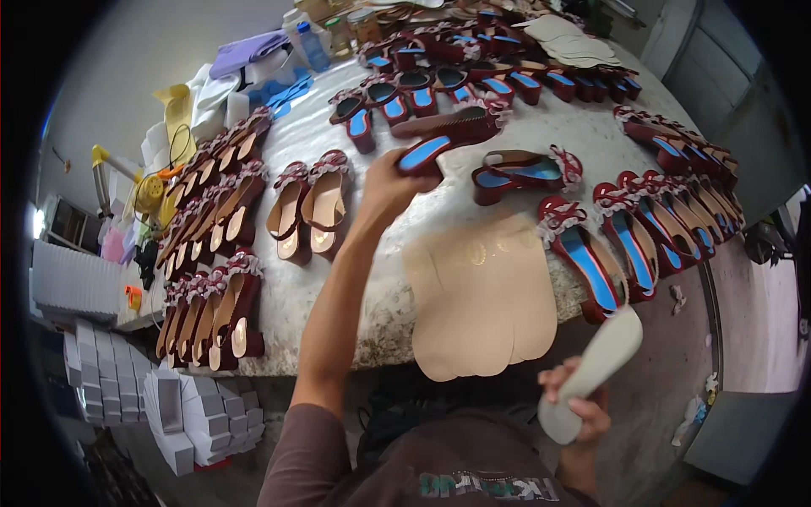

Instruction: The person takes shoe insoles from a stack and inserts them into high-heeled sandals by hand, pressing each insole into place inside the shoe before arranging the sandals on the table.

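My left hand (393, 184) reaches out over the table, closed round the heel end of a dark red heeled sandal (425, 155) with a blue patch on its footbed. Low at the right, my right hand (585, 411) grips a pale, sole-shaped insole (610, 346) by its rounder end. Between my arms, a stack of beige insoles (481, 304) lies at the table's front edge, with small gold marks near its far side. Just right of the held sandal, another red sandal (524, 173) with a blue footbed rests on its own.
Finished-looking sandals with beige footbeds (325, 203) stand in rows at the left. Blue-patched sandals (650, 224) line the right edge, with more at the back beside pale sole pieces (566, 40). White boxes (198, 414) are stacked below the table's left side. A blue bottle (312, 46) stands far back.
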Action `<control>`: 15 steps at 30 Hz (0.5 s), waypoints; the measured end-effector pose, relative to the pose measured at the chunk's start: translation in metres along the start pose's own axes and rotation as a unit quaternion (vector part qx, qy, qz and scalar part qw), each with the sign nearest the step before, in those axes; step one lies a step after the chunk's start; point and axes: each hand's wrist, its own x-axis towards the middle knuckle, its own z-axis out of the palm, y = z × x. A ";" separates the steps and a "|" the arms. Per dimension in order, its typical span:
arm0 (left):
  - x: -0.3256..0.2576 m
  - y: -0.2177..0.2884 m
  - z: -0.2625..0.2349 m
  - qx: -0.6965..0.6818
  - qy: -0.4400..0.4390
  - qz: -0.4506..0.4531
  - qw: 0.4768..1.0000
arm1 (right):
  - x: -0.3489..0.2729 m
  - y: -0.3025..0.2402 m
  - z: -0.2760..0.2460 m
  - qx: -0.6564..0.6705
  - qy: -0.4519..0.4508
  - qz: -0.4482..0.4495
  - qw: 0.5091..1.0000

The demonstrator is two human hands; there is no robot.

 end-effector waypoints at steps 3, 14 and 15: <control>-0.106 -0.013 -0.056 -0.106 0.043 0.059 0.992 | -0.004 -0.018 -0.024 -0.121 -0.037 -0.027 0.992; -0.192 -0.072 -0.101 -0.183 -0.089 -0.040 0.978 | 0.047 0.030 0.100 -0.599 -0.336 -0.026 0.727; -0.198 -0.077 -0.097 -0.189 -0.085 -0.048 0.977 | 0.043 0.034 0.099 -0.618 -0.313 -0.022 0.721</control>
